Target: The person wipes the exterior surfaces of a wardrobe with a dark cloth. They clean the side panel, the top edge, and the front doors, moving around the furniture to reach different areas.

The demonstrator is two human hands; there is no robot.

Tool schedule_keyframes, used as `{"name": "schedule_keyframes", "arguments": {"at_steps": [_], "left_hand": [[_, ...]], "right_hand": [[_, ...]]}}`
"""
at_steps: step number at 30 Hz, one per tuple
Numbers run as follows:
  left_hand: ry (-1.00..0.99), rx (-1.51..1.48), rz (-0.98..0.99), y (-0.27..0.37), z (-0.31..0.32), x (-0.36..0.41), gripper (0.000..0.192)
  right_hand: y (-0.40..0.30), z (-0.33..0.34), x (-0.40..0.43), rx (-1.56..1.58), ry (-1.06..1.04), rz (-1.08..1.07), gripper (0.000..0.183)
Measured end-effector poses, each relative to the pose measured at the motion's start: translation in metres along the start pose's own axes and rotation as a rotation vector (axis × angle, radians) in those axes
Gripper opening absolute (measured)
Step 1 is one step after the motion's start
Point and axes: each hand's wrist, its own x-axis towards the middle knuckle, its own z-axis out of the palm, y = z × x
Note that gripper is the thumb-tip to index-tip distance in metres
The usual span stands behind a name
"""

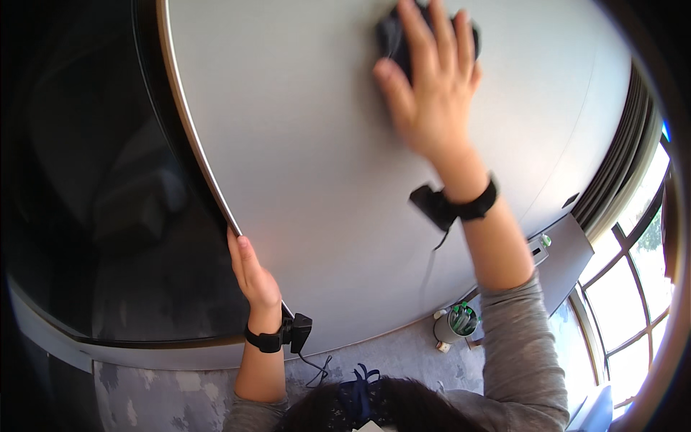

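Note:
My right hand [440, 92] is spread over a dark cloth [393, 40], pressing it flat on a pale grey wall panel [324, 178]. The cloth's far part lies hidden under the fingers. Lower left, my left hand [253, 270] rests at the metal-trimmed edge [197, 137] of the panel, its fingers at the border with a dark glossy surface [135, 243]. Whether these fingers grip the edge cannot be told. Each wrist wears a black strap with a small device and a cable.
A bin [452, 326] with green-capped plastic bottles stands on the patterned carpet [345, 337] at the wall's foot. A grey cabinet [564, 259] holding small items is at right, near a dark curtain [615, 167] and a paned window [621, 291].

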Motion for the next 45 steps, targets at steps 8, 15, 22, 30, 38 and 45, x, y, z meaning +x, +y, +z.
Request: {"name": "schedule_keyframes", "arguments": {"at_steps": [8, 15, 22, 30, 38, 45], "left_hand": [[0.088, 0.100, 0.038, -0.006, 0.000, 0.006, 0.050], [0.116, 0.137, 0.030, -0.007, -0.010, 0.003, 0.051], [0.116, 0.032, -0.031, 0.003, -0.002, 0.002, 0.052], [0.003, -0.138, -0.047, 0.001, 0.003, 0.006, 0.054], [-0.192, -0.076, -0.059, 0.000, 0.001, 0.001, 0.078], [-0.264, -0.099, -0.107, -0.011, -0.007, -0.001, 0.082]], "right_hand": [[-0.011, -0.006, -0.184, 0.006, -0.265, -0.301, 0.060], [0.076, -0.017, -0.057, -0.082, -0.041, -0.025, 0.063], [0.076, -0.006, -0.083, -0.015, 0.071, 0.230, 0.060], [0.062, -0.010, -0.252, 0.018, -0.094, 0.368, 0.063], [0.043, 0.010, -0.174, 0.107, 0.187, 0.848, 0.053], [-0.143, 0.027, -0.165, 0.168, -0.156, 0.235, 0.065]]}}
